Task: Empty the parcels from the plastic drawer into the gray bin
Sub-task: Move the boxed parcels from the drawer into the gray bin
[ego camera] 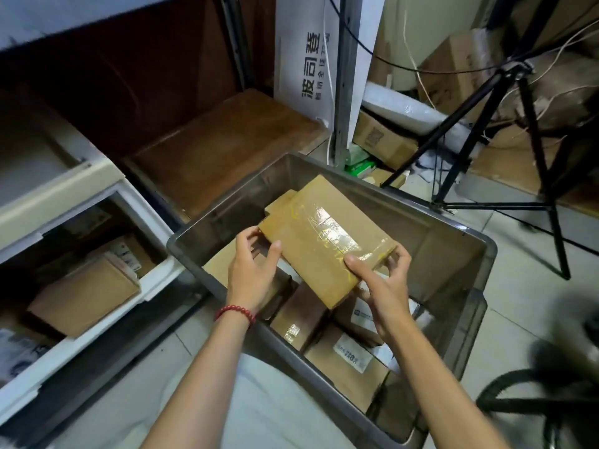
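A flat brown cardboard parcel (321, 236) with clear tape over its top is held over the gray bin (453, 251). My left hand (251, 275) grips its near-left corner, thumb on top. My right hand (384, 286) grips its near-right corner, thumb on the taped face. Several brown parcels (343, 358) with white labels lie in the bin beneath. To the left, the white plastic drawer (162, 280) stands pulled open, with a brown parcel (84, 294) and other labelled packets inside.
A black tripod (531, 131) stands right of the bin on the tiled floor. Behind it are stacked cardboard boxes (382, 137) and cables. A brown wooden board (223, 147) lies behind the bin. A dark hose (505, 384) curls at the lower right.
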The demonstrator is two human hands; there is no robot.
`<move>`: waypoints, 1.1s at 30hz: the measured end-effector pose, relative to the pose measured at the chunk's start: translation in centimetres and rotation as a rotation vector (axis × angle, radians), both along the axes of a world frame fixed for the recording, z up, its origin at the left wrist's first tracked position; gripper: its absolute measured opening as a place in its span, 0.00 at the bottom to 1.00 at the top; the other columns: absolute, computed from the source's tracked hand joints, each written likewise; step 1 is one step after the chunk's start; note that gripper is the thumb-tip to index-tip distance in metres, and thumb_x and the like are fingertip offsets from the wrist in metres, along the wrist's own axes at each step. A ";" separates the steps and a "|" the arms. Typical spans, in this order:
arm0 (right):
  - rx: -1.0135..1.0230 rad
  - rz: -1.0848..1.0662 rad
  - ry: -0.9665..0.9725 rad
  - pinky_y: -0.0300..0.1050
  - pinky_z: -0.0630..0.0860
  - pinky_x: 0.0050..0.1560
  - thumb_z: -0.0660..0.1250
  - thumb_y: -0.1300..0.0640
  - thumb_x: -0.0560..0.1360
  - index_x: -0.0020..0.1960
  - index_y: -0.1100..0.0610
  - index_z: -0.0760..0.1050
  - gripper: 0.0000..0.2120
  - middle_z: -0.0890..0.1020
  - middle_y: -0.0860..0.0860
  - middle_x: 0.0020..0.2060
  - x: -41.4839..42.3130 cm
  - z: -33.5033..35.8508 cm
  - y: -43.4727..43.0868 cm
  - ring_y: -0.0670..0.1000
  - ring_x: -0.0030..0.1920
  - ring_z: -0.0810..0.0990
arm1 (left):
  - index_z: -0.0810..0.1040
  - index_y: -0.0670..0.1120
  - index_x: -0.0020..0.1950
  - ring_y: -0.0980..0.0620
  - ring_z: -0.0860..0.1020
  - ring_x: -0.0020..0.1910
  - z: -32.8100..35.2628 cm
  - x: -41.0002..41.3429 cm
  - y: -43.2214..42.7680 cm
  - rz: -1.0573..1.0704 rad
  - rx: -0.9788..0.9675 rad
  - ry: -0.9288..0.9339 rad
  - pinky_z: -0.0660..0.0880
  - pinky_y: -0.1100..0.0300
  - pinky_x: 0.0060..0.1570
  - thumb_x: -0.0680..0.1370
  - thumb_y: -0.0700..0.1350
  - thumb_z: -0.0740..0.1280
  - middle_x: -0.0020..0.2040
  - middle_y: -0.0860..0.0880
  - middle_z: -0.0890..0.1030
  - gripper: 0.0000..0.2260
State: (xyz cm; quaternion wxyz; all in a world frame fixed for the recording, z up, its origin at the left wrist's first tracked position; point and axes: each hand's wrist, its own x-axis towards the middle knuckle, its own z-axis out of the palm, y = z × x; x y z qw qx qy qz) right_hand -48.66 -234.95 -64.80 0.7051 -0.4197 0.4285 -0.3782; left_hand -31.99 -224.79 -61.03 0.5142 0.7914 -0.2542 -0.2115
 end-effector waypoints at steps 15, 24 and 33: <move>0.065 0.277 0.110 0.42 0.78 0.48 0.83 0.41 0.48 0.68 0.54 0.65 0.54 0.77 0.50 0.61 6.8 -1.8 -4.4 0.50 0.59 0.78 | 0.57 0.58 0.74 0.45 0.71 0.64 -1.7 5.3 -3.8 -0.054 0.208 -0.096 0.71 0.48 0.63 0.76 0.58 0.66 0.71 0.46 0.66 0.30; -0.144 0.304 0.220 0.44 0.68 0.67 0.81 0.59 0.63 0.73 0.52 0.51 0.50 0.66 0.43 0.61 7.4 -2.4 -5.5 0.45 0.64 0.67 | 0.54 0.57 0.75 0.45 0.72 0.63 -4.3 5.2 -4.8 -0.152 0.341 0.031 0.69 0.54 0.56 0.78 0.60 0.62 0.66 0.47 0.72 0.29; -0.365 0.258 0.408 0.53 0.64 0.72 0.82 0.59 0.59 0.74 0.51 0.53 0.53 0.69 0.50 0.70 10.3 -5.2 -2.1 0.47 0.70 0.65 | 0.61 0.48 0.74 0.46 0.71 0.67 -5.7 6.5 -4.3 0.018 0.333 -0.010 0.68 0.52 0.64 0.80 0.55 0.59 0.70 0.46 0.71 0.24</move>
